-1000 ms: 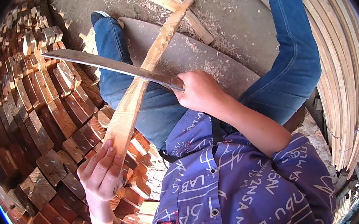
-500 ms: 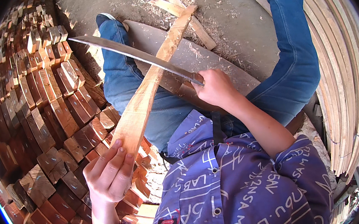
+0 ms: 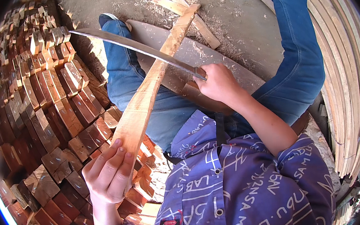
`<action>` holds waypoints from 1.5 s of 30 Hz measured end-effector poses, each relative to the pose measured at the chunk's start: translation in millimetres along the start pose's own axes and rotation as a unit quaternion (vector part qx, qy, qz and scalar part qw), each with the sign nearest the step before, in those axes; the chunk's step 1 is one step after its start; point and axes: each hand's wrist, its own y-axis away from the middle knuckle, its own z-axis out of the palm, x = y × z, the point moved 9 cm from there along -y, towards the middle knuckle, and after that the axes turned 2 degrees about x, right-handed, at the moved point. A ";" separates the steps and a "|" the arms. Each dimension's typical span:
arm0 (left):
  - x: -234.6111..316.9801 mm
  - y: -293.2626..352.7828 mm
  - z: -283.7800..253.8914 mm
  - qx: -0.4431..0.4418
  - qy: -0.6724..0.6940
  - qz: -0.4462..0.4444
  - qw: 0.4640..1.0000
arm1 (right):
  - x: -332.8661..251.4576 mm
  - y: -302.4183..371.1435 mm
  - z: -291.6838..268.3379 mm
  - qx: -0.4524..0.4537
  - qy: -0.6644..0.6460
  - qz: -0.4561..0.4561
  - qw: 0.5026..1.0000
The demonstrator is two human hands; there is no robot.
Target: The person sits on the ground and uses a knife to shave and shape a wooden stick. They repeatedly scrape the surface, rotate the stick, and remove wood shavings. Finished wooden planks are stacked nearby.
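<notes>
- Our left hand [image 3: 108, 173] wraps its fingers [image 3: 114, 158] tight round the near end of the wood slat [image 3: 151, 80]; slat runs up across our lap, far tip resting on the grey board [image 3: 227, 60] on the floor.
- Our right hand [image 3: 218, 82] is closed on the handle of the long blade [image 3: 134, 45], which lies across the slat approx. mid-length.
- Risk, we judge: blade skids along the grain twd our left fingers or thigh, since the slat is braced w/ one hand only.
- Slat: pale, fresh-cut, rough-fibred, tapering. Blade: thin, curved, dull steel.
- Stacked wood blocks [image 3: 45, 108] on our left: reddish, chunky. Bent strips [image 3: 349, 74] on our right; shavings [image 3: 231, 16] litter the floor.
</notes>
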 end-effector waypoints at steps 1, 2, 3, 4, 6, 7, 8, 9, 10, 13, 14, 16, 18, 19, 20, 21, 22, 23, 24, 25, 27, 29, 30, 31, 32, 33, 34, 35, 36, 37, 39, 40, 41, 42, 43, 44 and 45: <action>0.5 -2.4 -0.7 0.002 -0.002 0.004 1.000 | -19.5 6.5 -1.0 0.004 -0.014 -0.040 0.999; 0.8 -4.4 -1.0 0.004 -0.005 0.009 1.000 | -32.6 11.5 -2.2 0.009 -0.029 -0.079 0.996; -3.8 -5.0 -3.0 0.002 0.006 0.003 1.000 | -25.7 8.6 2.1 0.004 -0.010 -0.063 0.998; -6.2 -6.2 -5.4 -0.003 0.007 0.005 1.000 | -14.5 2.0 5.4 -0.002 0.006 -0.047 0.999; -13.2 -4.1 -7.6 -0.005 0.008 0.007 1.000 | 27.9 -14.3 5.4 0.014 0.028 0.026 0.999; -15.9 -0.3 -8.5 -0.004 0.009 0.004 1.000 | 51.4 -22.1 5.2 0.013 0.027 0.056 0.998; -15.0 3.2 -5.9 -0.011 0.008 0.001 1.000 | 67.1 -25.1 7.5 0.010 0.026 0.087 0.996; -13.3 4.5 -1.7 -0.021 0.009 0.000 1.000 | 64.8 -23.7 4.3 0.014 0.030 0.083 0.996; -12.9 5.6 0.9 -0.031 0.010 -0.001 0.999 | 62.6 -21.5 1.0 0.018 0.034 0.079 0.996; -19.1 5.5 -2.2 -0.003 0.015 -0.010 1.000 | 42.4 -7.7 -2.0 -0.009 0.010 0.068 0.998; -18.4 5.3 -2.2 0.006 0.018 -0.006 1.000 | 35.9 -0.9 -0.1 -0.024 -0.003 0.066 0.998; -15.0 2.9 -3.2 0.005 0.016 0.000 1.000 | 22.7 9.7 0.2 -0.016 0.005 0.008 1.000; -16.5 -0.2 -5.3 0.008 0.020 0.003 1.000 | 13.5 19.2 -2.5 -0.007 -0.003 -0.045 0.999; -17.7 -1.8 -5.6 -0.004 0.014 0.000 1.000 | 24.8 17.3 -2.8 0.033 0.031 -0.032 0.998; -18.1 0.2 -6.3 -0.010 0.016 -0.002 1.000 | 45.6 8.6 -1.7 0.029 0.031 0.018 0.999; -18.9 3.5 -5.4 -0.008 0.014 -0.007 1.000 | 57.4 0.0 -1.7 0.018 0.030 0.041 0.999; -20.4 6.9 -5.0 -0.006 0.013 -0.012 1.000 | 67.5 -4.3 0.6 0.007 0.030 0.065 0.997; -25.2 10.3 -5.1 -0.010 0.014 -0.027 0.999 | 71.1 -5.4 0.0 0.018 0.032 0.056 0.998; -29.9 15.9 -5.2 -0.003 0.019 -0.040 0.999 | 62.2 -2.2 -0.4 0.022 0.034 0.048 0.998; -36.0 15.5 -2.5 0.006 0.025 -0.045 0.999 | 55.6 1.5 -4.1 0.034 0.034 0.044 0.998; -38.6 16.9 -2.0 0.012 0.034 -0.048 0.998 | 35.8 14.2 1.3 0.009 -0.010 0.026 1.000; -24.0 19.5 3.4 0.005 0.031 -0.030 0.999 | 8.6 24.7 4.9 -0.016 -0.027 0.001 1.000; -15.4 19.0 5.5 0.001 0.026 -0.022 0.999 | -11.0 26.1 1.2 -0.027 -0.025 -0.023 0.999; -10.4 20.2 7.1 0.006 0.024 -0.019 1.000 | -23.2 27.6 0.8 -0.039 -0.024 -0.047 0.998; -11.3 22.0 8.0 0.007 0.026 -0.025 0.999 | -19.7 24.8 4.9 -0.034 0.003 -0.051 0.998; -13.9 15.8 7.2 0.005 0.024 -0.021 0.999 | -8.9 15.9 8.8 -0.020 0.024 -0.053 0.998; -15.6 14.1 6.2 0.006 0.025 -0.021 0.999 | 2.6 7.2 12.9 -0.010 0.049 -0.056 0.997; -16.1 17.5 5.0 0.015 0.016 -0.024 0.999 | 26.7 -4.6 11.0 -0.001 0.054 -0.004 0.999; -13.8 21.3 7.1 0.012 0.013 -0.023 1.000 | 59.0 -16.5 11.9 0.005 0.056 0.050 0.997; -12.1 24.2 9.5 0.004 0.012 -0.018 1.000 | 78.7 -23.0 16.3 -0.033 0.040 0.081 0.995; -11.9 28.6 13.4 -0.010 0.023 -0.032 0.999 | 83.3 -27.2 17.0 -0.055 0.037 0.091 0.994; -16.5 30.5 11.4 0.000 0.027 -0.044 0.999 | 77.4 -23.5 12.7 -0.035 0.051 0.074 0.995; -22.1 31.8 9.0 0.010 0.030 -0.055 0.998 | 70.9 -18.1 9.3 -0.014 0.065 0.056 0.996; -28.4 30.2 9.4 0.025 0.038 -0.063 0.997 | 60.6 -11.7 7.9 -0.008 0.054 0.045 0.998; -29.9 28.8 7.3 0.027 0.045 -0.069 0.996 | 46.6 -2.9 6.8 -0.010 0.037 0.029 0.999; -28.1 26.8 6.2 0.029 0.044 -0.060 0.997 | 34.3 5.4 6.0 -0.013 0.020 0.014 1.000; -24.0 25.6 4.0 0.032 0.041 -0.055 0.997 | 23.0 11.7 4.7 -0.003 0.013 -0.017 1.000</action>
